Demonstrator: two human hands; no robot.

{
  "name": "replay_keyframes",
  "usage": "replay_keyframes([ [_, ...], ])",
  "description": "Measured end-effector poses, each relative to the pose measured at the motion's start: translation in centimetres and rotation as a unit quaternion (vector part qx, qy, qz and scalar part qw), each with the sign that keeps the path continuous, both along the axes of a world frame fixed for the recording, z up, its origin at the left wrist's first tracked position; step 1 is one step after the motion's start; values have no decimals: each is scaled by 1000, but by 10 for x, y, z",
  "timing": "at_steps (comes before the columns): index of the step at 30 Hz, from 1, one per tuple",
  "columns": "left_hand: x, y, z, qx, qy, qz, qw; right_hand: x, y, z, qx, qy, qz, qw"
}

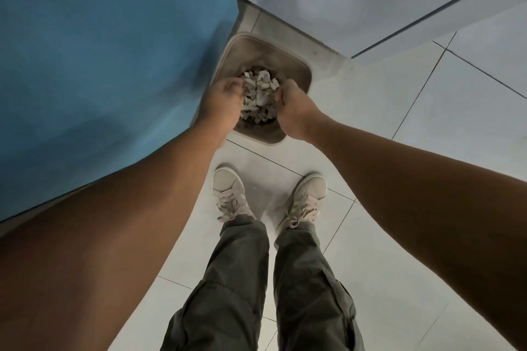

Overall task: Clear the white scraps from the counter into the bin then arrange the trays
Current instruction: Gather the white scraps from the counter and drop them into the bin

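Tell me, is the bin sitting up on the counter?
No, the bin stands on the tiled floor, below the left hand and right hand that cup white scraps.

Scraps [260, 94] between left hand [221, 102] and right hand [295, 111] — bin [242, 51] beneath them.

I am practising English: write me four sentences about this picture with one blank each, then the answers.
1. The left hand and the right hand are above the ____.
2. The scraps between them are ____ in colour.
3. That container stands on a tiled ____.
4. The panel to its left is ____.
Answers: bin, white, floor, blue.
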State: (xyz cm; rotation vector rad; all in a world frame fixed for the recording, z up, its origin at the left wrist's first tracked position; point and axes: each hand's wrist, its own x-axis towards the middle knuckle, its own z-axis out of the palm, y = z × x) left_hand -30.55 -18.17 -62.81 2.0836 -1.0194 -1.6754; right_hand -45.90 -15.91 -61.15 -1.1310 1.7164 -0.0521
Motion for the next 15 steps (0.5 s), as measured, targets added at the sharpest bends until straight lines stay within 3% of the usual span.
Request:
replay_keyframes([
  [5, 9, 16, 1, -12, -15, -4, 1000, 18, -21, -18, -24, 32, 64, 997],
  [9, 13, 28, 9, -64, -96, -7, 993, 13, -19, -16, 8, 44, 105, 994],
  [15, 4, 33, 72, -73, -141, -29, 987, -15, 0, 41, -25, 58, 122, 991],
])
